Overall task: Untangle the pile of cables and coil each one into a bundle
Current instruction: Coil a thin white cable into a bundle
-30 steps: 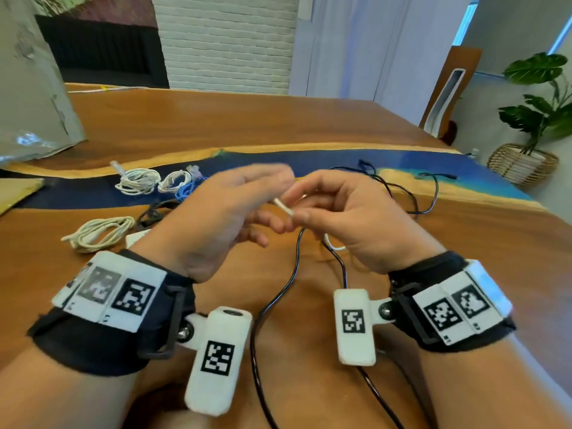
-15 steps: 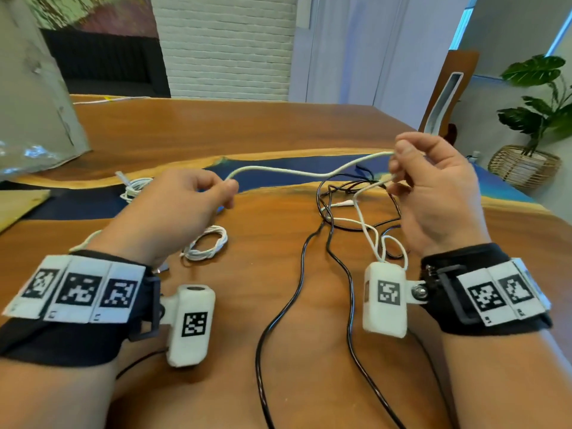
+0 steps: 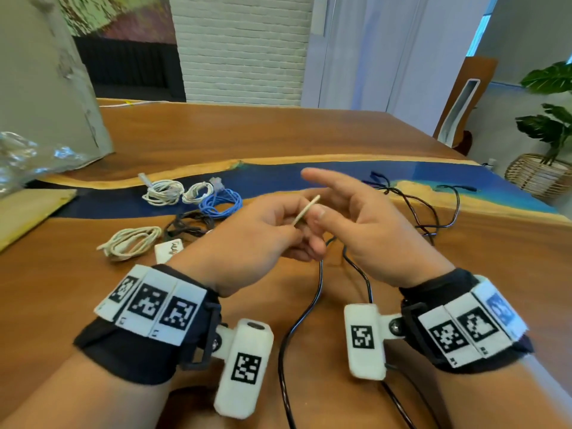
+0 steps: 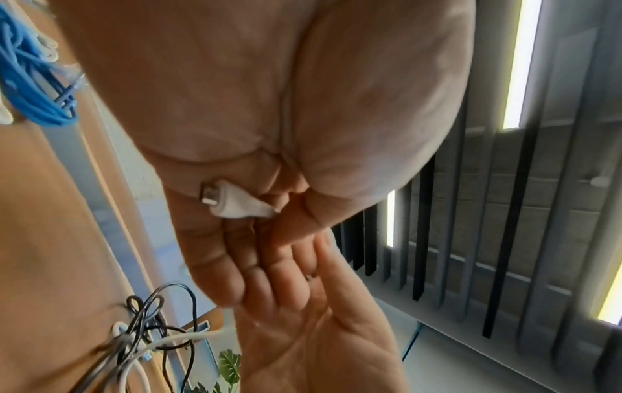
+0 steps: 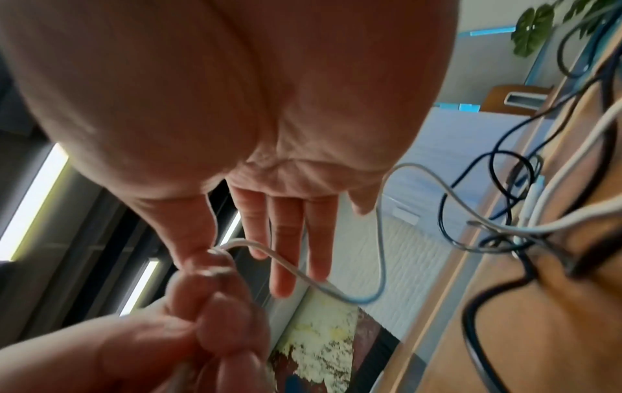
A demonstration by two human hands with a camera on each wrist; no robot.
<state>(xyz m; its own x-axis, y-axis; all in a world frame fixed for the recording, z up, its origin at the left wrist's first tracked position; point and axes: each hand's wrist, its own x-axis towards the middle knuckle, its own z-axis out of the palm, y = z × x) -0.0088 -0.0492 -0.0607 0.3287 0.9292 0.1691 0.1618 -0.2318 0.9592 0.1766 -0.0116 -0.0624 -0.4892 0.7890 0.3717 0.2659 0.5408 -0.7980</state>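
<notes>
My left hand [image 3: 294,233] pinches a thin white cable [image 3: 306,210] above the middle of the table. In the left wrist view its curled fingers [image 4: 215,255] hold the cable's white USB plug [image 4: 235,202]. My right hand [image 3: 328,196] is right beside it with straight, spread fingers. In the right wrist view the white cable [image 5: 303,276] loops past those fingers [image 5: 286,239] and the thumb tip touches it. Two loose black cables [image 3: 312,292] run under my hands to a black tangle [image 3: 427,209] at the right.
Coiled bundles lie at the left: two white [image 3: 161,191], a blue one [image 3: 221,202], a beige one [image 3: 133,239] and a black one [image 3: 185,226]. A small white block [image 3: 168,247] sits near them. A clear plastic bag [image 3: 18,156] and a plant basket [image 3: 538,171] flank the table [image 3: 247,134].
Half a second ago my hands were wide apart with the white cable stretched between them. They have come back together, and my right hand's fingers have straightened off the cable.
</notes>
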